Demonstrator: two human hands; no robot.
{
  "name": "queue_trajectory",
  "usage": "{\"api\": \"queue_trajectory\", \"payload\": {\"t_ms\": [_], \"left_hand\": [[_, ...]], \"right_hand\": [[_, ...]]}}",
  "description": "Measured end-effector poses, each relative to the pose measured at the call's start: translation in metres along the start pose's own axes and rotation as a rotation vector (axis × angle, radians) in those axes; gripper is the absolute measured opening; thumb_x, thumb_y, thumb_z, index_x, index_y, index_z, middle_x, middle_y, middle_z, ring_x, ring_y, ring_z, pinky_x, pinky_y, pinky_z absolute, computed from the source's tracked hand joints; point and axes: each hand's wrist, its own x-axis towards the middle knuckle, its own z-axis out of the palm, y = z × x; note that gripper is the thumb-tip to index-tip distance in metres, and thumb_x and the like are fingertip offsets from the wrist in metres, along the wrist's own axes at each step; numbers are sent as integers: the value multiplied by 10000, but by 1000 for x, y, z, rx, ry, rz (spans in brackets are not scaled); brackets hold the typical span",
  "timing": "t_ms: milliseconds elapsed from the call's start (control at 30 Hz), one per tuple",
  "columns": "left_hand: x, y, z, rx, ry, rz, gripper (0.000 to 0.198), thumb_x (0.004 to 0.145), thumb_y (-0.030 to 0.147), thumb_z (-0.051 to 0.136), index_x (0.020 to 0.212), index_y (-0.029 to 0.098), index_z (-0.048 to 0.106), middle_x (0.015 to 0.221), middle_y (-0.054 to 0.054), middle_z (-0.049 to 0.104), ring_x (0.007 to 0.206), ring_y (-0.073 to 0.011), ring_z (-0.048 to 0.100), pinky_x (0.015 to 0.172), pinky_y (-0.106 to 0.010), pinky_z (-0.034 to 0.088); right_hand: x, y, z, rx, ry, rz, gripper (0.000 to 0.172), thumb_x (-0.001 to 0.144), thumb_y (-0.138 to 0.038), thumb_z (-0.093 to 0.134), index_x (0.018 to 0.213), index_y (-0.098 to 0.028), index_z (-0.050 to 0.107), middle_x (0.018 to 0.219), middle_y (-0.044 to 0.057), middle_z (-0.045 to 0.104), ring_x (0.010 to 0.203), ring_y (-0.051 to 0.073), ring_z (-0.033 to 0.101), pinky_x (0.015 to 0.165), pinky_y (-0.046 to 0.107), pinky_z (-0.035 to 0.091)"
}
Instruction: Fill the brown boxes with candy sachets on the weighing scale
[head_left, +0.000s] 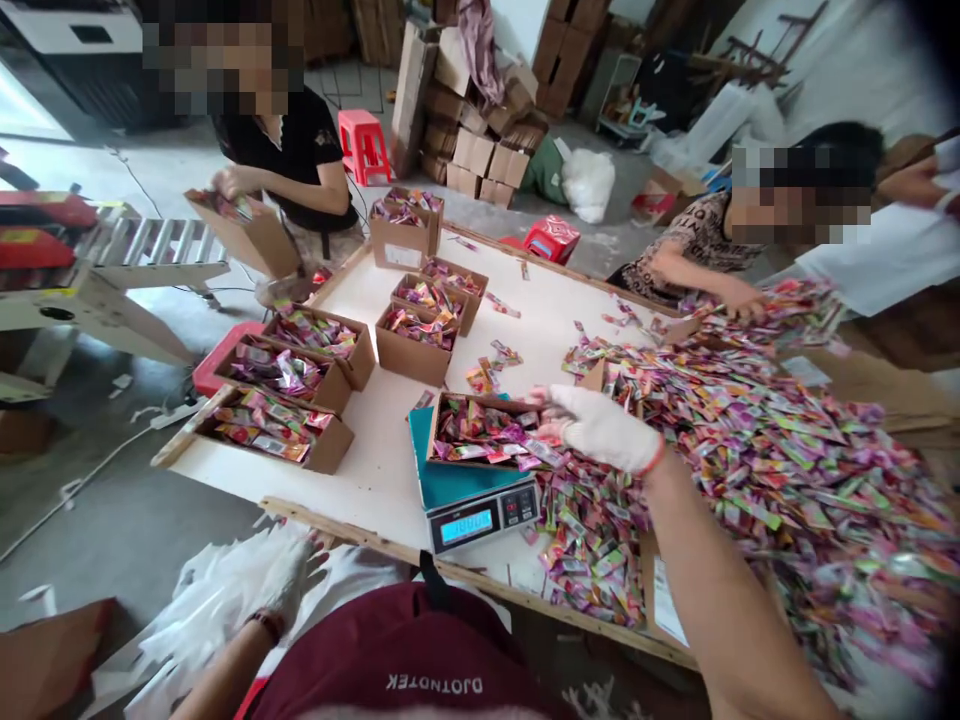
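Observation:
A cardboard box [469, 458] filled with small colourful foil packets rests on a digital scale [480, 520] with a teal top and a lit display. Over the box's right end is my right hand [592, 425], in a white glove with bare fingertips. Its fingers stretch out above the packets and I see nothing gripped in them. My left hand [289, 580], gloved too, is low at the table's near edge, beside white plastic sheeting [217, 585]. Its fingers are apart, with nothing visible in them. A large heap of packets [772, 440] spreads right of the scale.
Several filled boxes [412, 355] stand on the table's left side. A co-worker [300, 170] at far left holds a box [255, 235]; another person [697, 240] reaches into the heap at far right. A roller conveyor [150, 245] is at left, with red stools [364, 145] behind the table.

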Motion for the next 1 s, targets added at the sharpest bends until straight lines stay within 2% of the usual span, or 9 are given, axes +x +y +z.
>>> {"api": "queue_trajectory", "payload": {"t_ms": [67, 133, 267, 400, 533, 733, 833, 933, 1000], "left_hand": [[-8, 11, 16, 53, -39, 62, 247, 860, 359, 651, 1012, 167, 623, 951, -98, 679, 737, -181, 680, 720, -322, 570], [-16, 25, 34, 88, -84, 145, 303, 766, 386, 746, 923, 157, 626, 826, -68, 669, 704, -173, 666, 714, -306, 562], [-39, 62, 71, 130, -196, 314, 494, 610, 511, 857, 885, 149, 665, 769, -39, 672, 714, -156, 652, 720, -272, 547], [-76, 111, 107, 152, -300, 568, 595, 605, 622, 835, 918, 138, 688, 780, -47, 688, 714, -159, 651, 723, -292, 542], [-113, 144, 134, 184, -352, 775, 547, 713, 609, 775, 999, 146, 718, 853, -63, 717, 778, -174, 673, 785, -315, 544], [-141, 146, 155, 392, -378, 1036, 407, 857, 520, 672, 1081, 186, 737, 920, -60, 729, 802, -180, 667, 762, -307, 533], [-145, 139, 160, 477, -376, 1138, 378, 885, 485, 646, 1111, 196, 737, 958, -65, 731, 833, -188, 670, 765, -306, 532], [-144, 134, 160, 499, -364, 1169, 360, 893, 471, 639, 1124, 212, 737, 992, -65, 736, 876, -195, 678, 800, -311, 535], [-141, 130, 156, 487, -360, 1124, 369, 888, 483, 638, 1118, 213, 737, 983, -66, 736, 857, -194, 678, 788, -312, 538]], "right_hand": [[-26, 12, -7, 68, 47, 95, 427, 810, -274, 675, 1232, -210, 677, 1119, 54, 753, 959, 191, 722, 869, 299, 600], [-51, 21, -10, 49, 105, 173, 381, 826, -295, 648, 1194, -203, 679, 1127, 71, 748, 999, 204, 718, 913, 323, 589], [-86, 35, -4, -72, 141, 267, 341, 865, -336, 612, 1175, -211, 680, 1050, 65, 753, 968, 216, 718, 879, 333, 586], [-94, 44, 8, -40, 186, 295, 386, 877, -343, 608, 1242, -220, 642, 947, 47, 745, 915, 205, 714, 822, 308, 585], [-85, 45, 19, -85, 218, 235, 415, 862, -313, 630, 1270, -235, 629, 1029, 58, 730, 902, 197, 703, 813, 306, 572], [-64, 32, 28, -286, 186, 104, 347, 908, -327, 599, 1229, -203, 638, 1153, 99, 660, 1029, 225, 641, 917, 327, 496], [-51, 27, 34, -434, 132, 119, 365, 920, -371, 611, 1243, -204, 633, 1207, 119, 635, 1081, 244, 597, 924, 322, 448], [-40, 25, 39, -521, 33, 176, 181, 923, -321, 593, 1015, -191, 677, 1054, 106, 663, 963, 227, 586, 836, 307, 413], [-37, 25, 39, -539, 24, 178, 131, 921, -272, 562, 860, -186, 639, 929, 85, 656, 874, 206, 568, 778, 298, 386]]}}
